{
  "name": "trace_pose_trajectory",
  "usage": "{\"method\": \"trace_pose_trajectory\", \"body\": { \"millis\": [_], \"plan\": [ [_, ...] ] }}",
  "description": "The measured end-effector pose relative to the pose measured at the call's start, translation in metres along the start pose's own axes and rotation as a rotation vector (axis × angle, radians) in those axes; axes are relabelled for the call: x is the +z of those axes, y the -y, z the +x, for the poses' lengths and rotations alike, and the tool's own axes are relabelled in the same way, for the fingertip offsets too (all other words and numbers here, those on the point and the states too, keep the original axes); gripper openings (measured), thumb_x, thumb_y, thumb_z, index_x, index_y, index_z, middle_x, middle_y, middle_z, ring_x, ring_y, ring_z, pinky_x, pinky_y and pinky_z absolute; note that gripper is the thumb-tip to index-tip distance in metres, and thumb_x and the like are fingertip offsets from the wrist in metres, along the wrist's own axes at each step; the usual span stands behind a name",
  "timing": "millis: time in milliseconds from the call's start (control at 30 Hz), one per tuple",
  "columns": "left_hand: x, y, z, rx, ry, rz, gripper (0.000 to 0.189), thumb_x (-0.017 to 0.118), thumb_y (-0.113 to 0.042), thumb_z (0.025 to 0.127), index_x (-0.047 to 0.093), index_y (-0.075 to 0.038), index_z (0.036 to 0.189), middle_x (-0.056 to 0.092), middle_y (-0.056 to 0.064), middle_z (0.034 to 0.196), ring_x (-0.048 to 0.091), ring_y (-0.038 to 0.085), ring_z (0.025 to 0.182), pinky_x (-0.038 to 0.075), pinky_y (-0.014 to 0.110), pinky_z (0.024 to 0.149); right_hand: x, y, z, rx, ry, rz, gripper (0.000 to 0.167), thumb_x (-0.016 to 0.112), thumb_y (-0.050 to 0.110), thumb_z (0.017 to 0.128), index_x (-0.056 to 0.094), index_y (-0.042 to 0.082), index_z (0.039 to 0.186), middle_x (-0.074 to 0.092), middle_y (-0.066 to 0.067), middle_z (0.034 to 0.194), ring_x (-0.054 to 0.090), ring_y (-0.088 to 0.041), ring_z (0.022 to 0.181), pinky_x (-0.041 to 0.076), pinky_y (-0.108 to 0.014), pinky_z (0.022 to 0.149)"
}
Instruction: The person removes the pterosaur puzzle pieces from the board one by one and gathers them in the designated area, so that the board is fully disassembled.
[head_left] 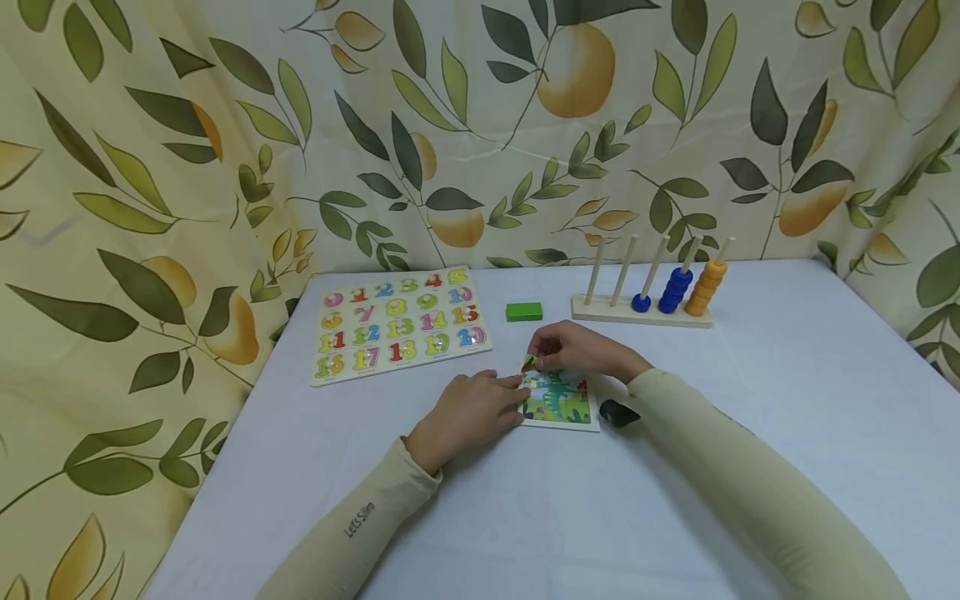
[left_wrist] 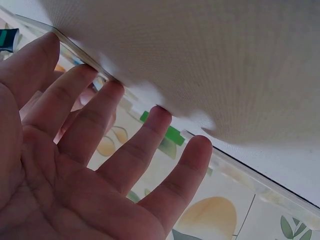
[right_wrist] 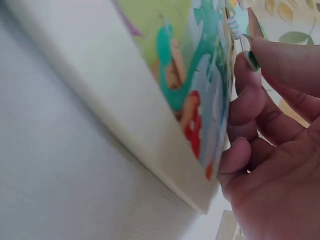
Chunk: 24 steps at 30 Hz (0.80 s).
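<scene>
A small picture puzzle (head_left: 557,407) with a teal dinosaur lies in a pale frame on the white-covered table. My right hand (head_left: 583,347) is over its upper edge and pinches a small green puzzle piece (head_left: 528,362) between thumb and index finger. In the right wrist view, the thin piece (right_wrist: 252,61) shows at the fingertips, with the puzzle's pale frame (right_wrist: 100,85) alongside. My left hand (head_left: 467,410) lies at the puzzle's left side, its fingertips touching the frame. Its fingers (left_wrist: 135,155) look spread and nearly straight in the left wrist view.
A number puzzle board (head_left: 317,377) lies at the back left. Behind the dinosaur puzzle is a green block (head_left: 524,312). A wooden peg stand (head_left: 600,312) with blue and orange beads is at the back right. Beside my right wrist lies a black object (head_left: 618,414), its kind unclear.
</scene>
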<state>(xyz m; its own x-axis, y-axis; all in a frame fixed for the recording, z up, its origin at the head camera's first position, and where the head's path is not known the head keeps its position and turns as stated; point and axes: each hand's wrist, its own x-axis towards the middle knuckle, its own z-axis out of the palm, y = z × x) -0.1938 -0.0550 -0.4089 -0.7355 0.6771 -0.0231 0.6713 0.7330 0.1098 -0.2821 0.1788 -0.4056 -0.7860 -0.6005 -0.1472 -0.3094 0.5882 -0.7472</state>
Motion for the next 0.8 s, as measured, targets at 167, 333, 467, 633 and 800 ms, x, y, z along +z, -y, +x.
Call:
{"method": "trace_pose_trajectory", "body": {
  "millis": [167,333,467,633,800],
  "plan": [
    [-0.001,-0.001,0.001,0.001,0.002,0.007,0.040,0.070,-0.035,0.106,0.071,-0.023,0.145,0.063,0.000,0.151,0.063,0.027,0.131,0.060,0.047,0.090,-0.002,-0.003,-0.005,0.032,-0.068,0.037,0.010,0.072,0.008,0.102,0.073,0.003,0.110,0.072,-0.004,0.099,0.060,-0.021,0.090,0.050,-0.037,0.086],
    [0.000,0.000,0.003,-0.013,0.015,-0.011,0.041,0.070,-0.036,0.106,0.071,-0.023,0.145,0.063,-0.001,0.151,0.063,0.027,0.133,0.059,0.047,0.093,-0.006,-0.008,-0.012,0.076,-0.150,0.085,0.011,0.075,0.013,0.101,0.071,0.004,0.105,0.072,-0.005,0.096,0.060,-0.021,0.087,0.049,-0.035,0.081],
    [-0.001,0.001,0.004,-0.011,0.015,-0.017,0.041,0.072,-0.036,0.105,0.072,-0.023,0.144,0.066,-0.002,0.148,0.065,0.024,0.128,0.059,0.047,0.091,-0.012,-0.011,-0.022,0.081,-0.194,0.127,0.010,0.073,0.010,0.102,0.071,0.003,0.109,0.071,-0.008,0.100,0.060,-0.024,0.092,0.050,-0.036,0.085],
    [-0.003,0.002,0.007,-0.007,0.005,-0.034,0.047,0.076,-0.037,0.102,0.070,-0.018,0.145,0.069,-0.002,0.142,0.068,0.021,0.121,0.058,0.044,0.089,-0.018,-0.009,-0.040,0.110,-0.266,0.169,0.014,0.069,0.008,0.104,0.070,0.001,0.116,0.070,-0.012,0.111,0.061,-0.028,0.102,0.051,-0.037,0.092],
    [-0.002,0.005,0.008,-0.061,0.050,-0.077,0.065,0.076,-0.047,0.100,0.059,-0.016,0.155,0.061,-0.001,0.154,0.060,0.026,0.134,0.053,0.049,0.102,-0.025,-0.008,-0.060,0.141,-0.330,0.196,0.018,0.070,0.009,0.104,0.070,0.001,0.120,0.071,-0.015,0.117,0.062,-0.028,0.103,0.054,-0.038,0.091]
  ]
}}
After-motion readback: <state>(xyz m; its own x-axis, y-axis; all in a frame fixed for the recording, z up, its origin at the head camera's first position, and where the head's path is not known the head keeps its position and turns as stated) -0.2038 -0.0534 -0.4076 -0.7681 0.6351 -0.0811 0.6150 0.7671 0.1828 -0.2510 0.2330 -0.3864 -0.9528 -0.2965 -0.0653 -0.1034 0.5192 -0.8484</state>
